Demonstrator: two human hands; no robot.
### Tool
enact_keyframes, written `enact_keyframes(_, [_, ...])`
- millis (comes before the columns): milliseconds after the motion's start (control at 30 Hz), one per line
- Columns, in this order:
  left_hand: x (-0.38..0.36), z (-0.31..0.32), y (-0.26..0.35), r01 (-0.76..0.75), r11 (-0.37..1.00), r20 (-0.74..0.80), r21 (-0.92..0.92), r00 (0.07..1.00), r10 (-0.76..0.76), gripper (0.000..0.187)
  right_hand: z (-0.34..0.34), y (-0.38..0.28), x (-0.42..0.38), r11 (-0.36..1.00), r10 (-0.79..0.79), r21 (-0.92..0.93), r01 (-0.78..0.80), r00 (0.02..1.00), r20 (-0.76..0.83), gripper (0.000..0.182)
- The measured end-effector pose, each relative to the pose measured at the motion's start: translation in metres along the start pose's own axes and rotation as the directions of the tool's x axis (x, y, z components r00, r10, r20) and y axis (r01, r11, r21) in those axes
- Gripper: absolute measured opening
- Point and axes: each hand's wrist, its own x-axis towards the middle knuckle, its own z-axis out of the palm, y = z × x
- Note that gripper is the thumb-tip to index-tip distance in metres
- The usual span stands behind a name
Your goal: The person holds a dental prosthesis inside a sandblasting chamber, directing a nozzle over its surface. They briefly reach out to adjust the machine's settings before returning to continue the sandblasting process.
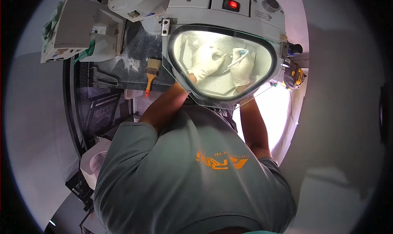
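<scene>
Both my hands are inside a lit blasting cabinet (223, 23), seen through its rounded window. My left hand (204, 63), in a white glove, has its thumb and fingers bent towards each other around a small dark spot; glare hides what it is. My right hand (241, 70), also gloved in white, is closed around a slim, pale pen-shaped blasting nozzle (236, 60). The nozzle slants down and left, its tip pointing towards my left fingertips, apart from them. Beneath both hands lies a white perforated grid (215, 85).
Left of the cabinet, a paintbrush (153, 68) with a red-tipped handle lies on a dusty dark bench (141, 46). A grey machine (73, 25) stands at the far left. A red lit switch (232, 4) is on the cabinet top. A yellow-and-black object (294, 76) is at the right.
</scene>
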Motion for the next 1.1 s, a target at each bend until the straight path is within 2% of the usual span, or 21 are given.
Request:
enact_keyframes(33, [0.002,-0.004,0.002,0.065,0.995,0.069,-0.072,0.996,-0.060,0.022,0.001,0.003,-0.002,0.997,0.067,0.043,-0.067,0.998,0.000,0.016])
enact_keyframes(67, [0.003,-0.008,0.005,0.119,0.985,0.108,-0.121,0.989,-0.106,0.022,0.002,0.006,-0.002,0.998,0.050,0.051,-0.049,0.999,-0.010,0.018])
enact_keyframes(167, [0.002,-0.004,0.002,0.050,0.998,0.071,-0.036,0.996,-0.047,0.022,0.004,0.011,-0.002,0.998,0.031,0.061,-0.031,1.000,-0.003,0.024])
enact_keyframes(233, [0.002,-0.005,0.003,0.053,0.998,0.085,-0.020,0.995,-0.051,0.022,-0.001,-0.001,-0.001,0.990,0.119,0.074,-0.124,0.991,0.060,0.018])
enact_keyframes(267, [0.003,-0.004,0.002,0.107,0.989,0.111,-0.103,0.989,-0.096,0.024,-0.004,-0.007,0.000,0.982,0.163,0.078,-0.170,0.982,0.092,0.015])
enact_keyframes(300, [0.002,-0.005,0.002,0.097,0.992,0.109,-0.080,0.990,-0.088,0.024,-0.005,-0.009,0.000,0.990,0.134,0.030,-0.137,0.986,0.100,0.015])
enact_keyframes(533, [0.000,-0.001,0.001,0.011,1.000,0.033,0.026,0.999,-0.012,0.024,0.006,0.015,-0.003,0.989,0.102,0.110,-0.103,0.995,0.017,0.015])
enact_keyframes(567, [0.002,-0.005,0.001,0.088,0.990,0.086,-0.108,0.993,-0.079,0.024,0.006,0.015,-0.003,0.989,0.093,0.114,-0.094,0.996,0.017,0.015])
enact_keyframes(633, [0.002,-0.005,0.002,0.068,0.993,0.070,-0.091,0.996,-0.062,0.024,0.000,0.000,0.000,0.995,0.060,0.077,-0.064,0.997,0.047,0.014])
enact_keyframes(733, [0.001,-0.006,0.003,0.064,0.994,0.066,-0.086,0.996,-0.059,0.022,-0.006,-0.016,0.002,0.994,0.109,-0.012,-0.108,0.989,0.098,0.014])
enact_keyframes(767, [0.001,-0.006,0.004,0.067,0.994,0.068,-0.088,0.996,-0.061,0.021,-0.003,-0.013,0.000,0.989,0.126,0.062,-0.131,0.990,0.070,0.017])
enact_keyframes(867, [0.002,-0.006,0.003,0.055,0.993,0.063,-0.100,0.997,-0.049,0.021,0.003,0.007,0.000,0.998,0.055,0.034,-0.055,0.998,0.006,0.024])
enact_keyframes(900, [0.002,-0.006,0.002,0.048,0.993,0.060,-0.105,0.997,-0.042,0.021,0.000,0.003,0.000,0.994,0.099,0.050,-0.100,0.995,0.020,0.023])
enact_keyframes(933, [0.001,-0.006,0.002,-0.021,0.999,0.028,-0.045,0.999,0.022,0.022,0.000,0.003,0.000,0.992,0.106,0.067,-0.108,0.994,0.020,0.022])
enact_keyframes(1000, [0.001,-0.007,0.003,0.031,0.988,0.028,-0.153,0.999,-0.027,0.023,0.002,0.002,0.000,0.987,0.121,0.101,-0.123,0.992,0.020,0.020])
enact_keyframes(1033, [0.001,-0.007,0.003,0.029,0.987,0.029,-0.155,0.999,-0.025,0.023,0.003,0.007,0.001,0.999,-0.007,0.048,0.007,1.000,0.005,0.020])
enact_keyframes(1100, [0.001,-0.007,0.003,0.027,0.987,0.033,-0.161,0.999,-0.022,0.021,0.003,0.006,0.000,0.995,0.036,0.087,-0.038,0.999,0.025,0.019])
